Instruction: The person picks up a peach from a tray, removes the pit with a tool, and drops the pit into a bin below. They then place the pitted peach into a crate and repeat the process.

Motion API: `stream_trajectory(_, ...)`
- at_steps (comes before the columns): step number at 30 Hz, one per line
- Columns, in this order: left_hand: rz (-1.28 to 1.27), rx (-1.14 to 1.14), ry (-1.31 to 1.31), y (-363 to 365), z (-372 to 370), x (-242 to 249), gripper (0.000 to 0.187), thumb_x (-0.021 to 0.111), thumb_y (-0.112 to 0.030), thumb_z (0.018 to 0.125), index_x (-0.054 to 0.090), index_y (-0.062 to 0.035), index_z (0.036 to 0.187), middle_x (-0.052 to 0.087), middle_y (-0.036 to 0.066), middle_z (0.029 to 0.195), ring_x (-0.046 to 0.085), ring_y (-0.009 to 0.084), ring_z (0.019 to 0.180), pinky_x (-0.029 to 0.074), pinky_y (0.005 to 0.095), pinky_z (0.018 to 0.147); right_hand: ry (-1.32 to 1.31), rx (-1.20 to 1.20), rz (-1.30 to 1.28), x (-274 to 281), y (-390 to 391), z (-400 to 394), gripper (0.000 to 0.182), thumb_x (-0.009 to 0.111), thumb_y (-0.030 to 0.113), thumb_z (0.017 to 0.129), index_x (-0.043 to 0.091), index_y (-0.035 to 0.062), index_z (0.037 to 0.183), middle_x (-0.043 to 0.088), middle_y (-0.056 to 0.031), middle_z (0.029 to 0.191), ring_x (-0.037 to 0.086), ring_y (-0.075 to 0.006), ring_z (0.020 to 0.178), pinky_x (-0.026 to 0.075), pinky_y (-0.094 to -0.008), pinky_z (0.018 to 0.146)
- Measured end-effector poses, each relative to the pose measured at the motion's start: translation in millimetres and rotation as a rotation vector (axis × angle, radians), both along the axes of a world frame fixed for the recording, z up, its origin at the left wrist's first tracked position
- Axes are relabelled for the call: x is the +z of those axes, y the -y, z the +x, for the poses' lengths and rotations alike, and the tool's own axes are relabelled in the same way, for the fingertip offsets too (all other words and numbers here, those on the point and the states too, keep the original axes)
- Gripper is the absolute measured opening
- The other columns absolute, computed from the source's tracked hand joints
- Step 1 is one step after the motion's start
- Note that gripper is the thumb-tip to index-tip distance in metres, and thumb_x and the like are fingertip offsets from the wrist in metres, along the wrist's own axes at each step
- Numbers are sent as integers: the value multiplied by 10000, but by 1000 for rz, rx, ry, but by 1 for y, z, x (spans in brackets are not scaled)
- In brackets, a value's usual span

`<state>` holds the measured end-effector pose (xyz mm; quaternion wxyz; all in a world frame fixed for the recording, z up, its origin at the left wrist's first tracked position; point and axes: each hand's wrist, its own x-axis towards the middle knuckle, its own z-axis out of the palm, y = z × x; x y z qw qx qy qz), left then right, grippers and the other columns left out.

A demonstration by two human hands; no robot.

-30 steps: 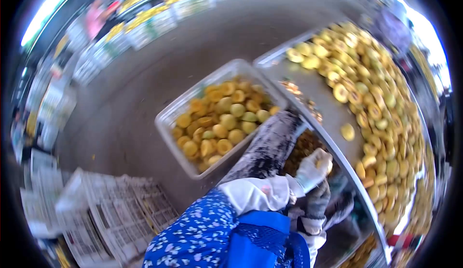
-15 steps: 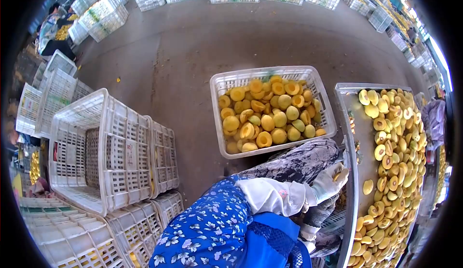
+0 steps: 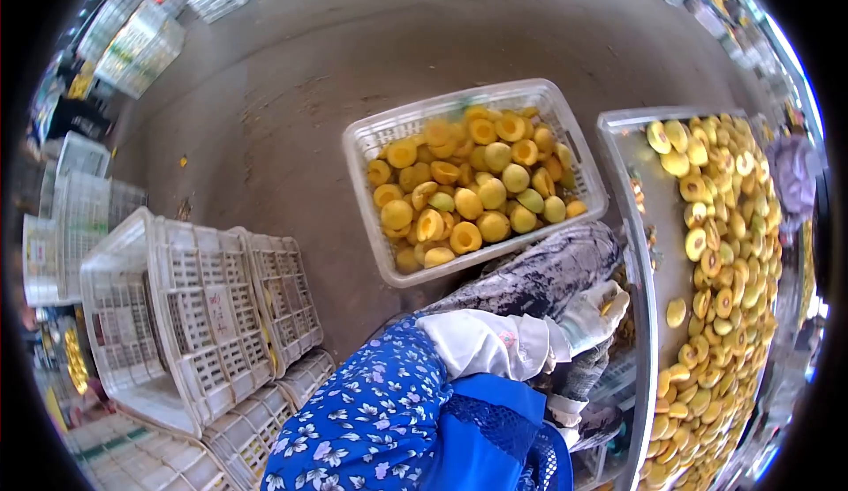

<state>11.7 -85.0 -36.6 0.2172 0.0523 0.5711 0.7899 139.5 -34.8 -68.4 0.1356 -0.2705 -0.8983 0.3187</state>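
My left hand (image 3: 590, 316), in a pale glove below a white sleeve cover, is beside the near edge of the metal sorting table. Its fingers are closed around a yellow peach half (image 3: 616, 302), of which only a small part shows. My right hand (image 3: 565, 436) is low by my lap, largely hidden behind my blue apron; its fingers cannot be made out. Many halved peaches (image 3: 724, 253) cover the metal table (image 3: 669, 266), several with brown pits. In front of my knee, a white plastic crate (image 3: 364, 192) holds more peach halves (image 3: 477, 186).
Stacked white crates (image 3: 208, 310) stand on my left, the upper one tipped on its side. Further crates (image 3: 141, 49) line the far floor. A person (image 3: 79, 116) sits at the far left. Purple cloth (image 3: 793, 173) shows beyond the table.
My view has turned and tilted down, so the crates and table sit differently in the picture. My left hand stays closed by the table edge, its peach half now less visible.
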Motion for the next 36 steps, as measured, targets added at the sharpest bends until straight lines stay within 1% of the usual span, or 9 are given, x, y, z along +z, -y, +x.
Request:
stream_trajectory(4,105,0,19,-5,16,-3,98,611,-190,831,616,-92,836,606,50,714,559,139,655,460,293,627,-26,-58,-52,8,14,-11,311,573,170,838,534,-26,1077,603,-185,957,620,-330,806,524,-385,682)
stream_trajectory(5,-145,16,-448,-6,15,-16,100,607,-181,831,622,-83,816,619,40,731,563,124,662,459,276,624,-53,-71,13,0,11,-13,300,582,167,815,539,-6,1056,596,-164,909,606,-319,766,505,-390,649)
stream_trajectory(8,-55,-255,-594,0,12,5,218,518,-214,855,634,-34,815,632,79,750,597,171,665,484,296,608,-110,-100,417,-47,31,11,273,611,160,749,554,53,994,576,-99,767,564,-285,646,449,-404,550)
stream_trajectory(10,61,-348,-946,-11,11,-1,274,475,-202,866,650,0,808,643,94,759,615,174,671,489,287,576,-319,214,25,6,2,15,243,608,138,754,544,58,975,578,-117,683,561,-307,590,447,-391,519)
stream_trajectory(11,-14,-545,-330,-9,17,5,265,488,-199,864,643,10,809,642,88,764,615,162,689,482,265,592,-372,120,-106,6,4,17,201,571,226,814,573,92,963,596,-118,705,582,-302,594,437,-398,500)
stream_trajectory(12,-35,-605,-313,-13,23,13,280,462,-202,893,626,15,825,627,78,761,593,157,686,468,248,609,-439,25,-236,6,7,20,214,533,314,874,601,127,952,615,-118,726,604,-297,598,427,-405,482)
stream_trajectory(14,-52,-811,-322,-22,25,-2,289,456,-214,912,617,15,838,608,60,767,565,148,685,460,253,632,-545,-50,-123,9,6,37,391,474,446,910,573,70,874,515,-30,557,537,-176,496,373,-308,435)
stream_trajectory(22,-112,-885,-686,-45,72,21,303,451,-237,885,603,20,941,579,96,843,553,193,753,458,272,673,-647,-267,-109,7,9,60,366,472,435,915,576,91,845,507,-10,560,492,-142,463,340,-290,413)
stream_trajectory(36,166,-1515,-521,-39,163,54,337,440,-272,874,595,15,957,577,100,838,554,189,760,464,280,673,-732,-458,-541,26,21,87,334,468,415,924,581,129,794,493,24,566,412,-84,405,282,-259,375)
